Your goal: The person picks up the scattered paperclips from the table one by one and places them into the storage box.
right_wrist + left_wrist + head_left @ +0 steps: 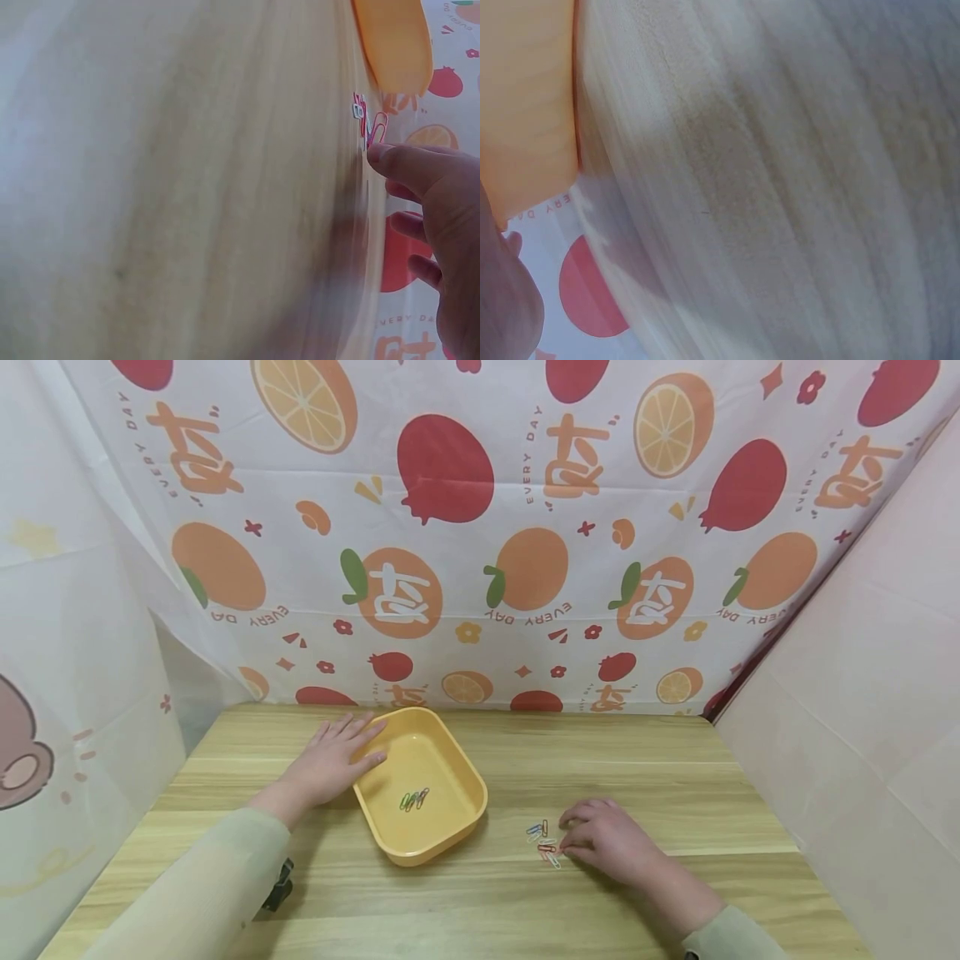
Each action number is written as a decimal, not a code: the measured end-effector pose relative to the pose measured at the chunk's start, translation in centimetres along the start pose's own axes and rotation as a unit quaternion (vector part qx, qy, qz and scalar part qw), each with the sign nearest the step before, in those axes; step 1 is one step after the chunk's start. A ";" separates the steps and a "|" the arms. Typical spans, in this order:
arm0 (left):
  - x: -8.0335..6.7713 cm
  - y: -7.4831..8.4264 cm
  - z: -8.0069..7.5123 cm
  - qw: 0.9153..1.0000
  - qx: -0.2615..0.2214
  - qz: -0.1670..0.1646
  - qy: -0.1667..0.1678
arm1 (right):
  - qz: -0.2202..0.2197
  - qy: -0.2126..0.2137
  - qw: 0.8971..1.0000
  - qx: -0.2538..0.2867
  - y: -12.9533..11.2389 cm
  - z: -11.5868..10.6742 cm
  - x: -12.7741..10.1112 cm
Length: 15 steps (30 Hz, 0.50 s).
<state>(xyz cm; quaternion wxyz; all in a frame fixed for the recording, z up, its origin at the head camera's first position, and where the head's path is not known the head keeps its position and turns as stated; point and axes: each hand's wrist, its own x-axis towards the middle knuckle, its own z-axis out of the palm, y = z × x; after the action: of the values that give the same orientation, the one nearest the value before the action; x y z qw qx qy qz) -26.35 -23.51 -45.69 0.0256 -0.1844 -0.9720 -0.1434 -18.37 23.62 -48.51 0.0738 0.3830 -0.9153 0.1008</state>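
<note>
Two hands are on the wooden table [675, 768]: my left hand [330, 766] lies flat, fingers straight, against the yellow tray [457, 831], my right hand [606, 839] curls its fingertips onto the loose paper clips [543, 842] beside it, under a cloth [480, 527] printed "EVERY DAY".

Orange tray [525, 97] beside blurred tabletop [795, 187]

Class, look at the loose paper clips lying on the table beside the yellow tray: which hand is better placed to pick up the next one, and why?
The right hand. Its fingertips already rest at the loose paper clips on the table, while the left hand lies flat against the yellow tray, on its far side from them.
</note>
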 end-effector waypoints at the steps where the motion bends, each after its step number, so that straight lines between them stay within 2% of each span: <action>1: 0.0 0.0 0.0 1.000 -0.001 0.000 0.001 | 0.000 0.000 1.000 -0.001 0.0 -0.1 0.0; 15: 0.0 -0.2 0.2 1.000 -0.006 0.003 0.007 | 0.005 0.014 1.000 0.003 0.1 -0.7 0.8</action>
<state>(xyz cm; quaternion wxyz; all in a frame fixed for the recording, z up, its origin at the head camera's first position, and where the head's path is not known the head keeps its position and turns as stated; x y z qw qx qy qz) -26.46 -23.65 -45.96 0.0317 -0.1866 -0.9703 -0.1507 -18.95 23.34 -47.68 0.0848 0.3770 -0.9159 0.1090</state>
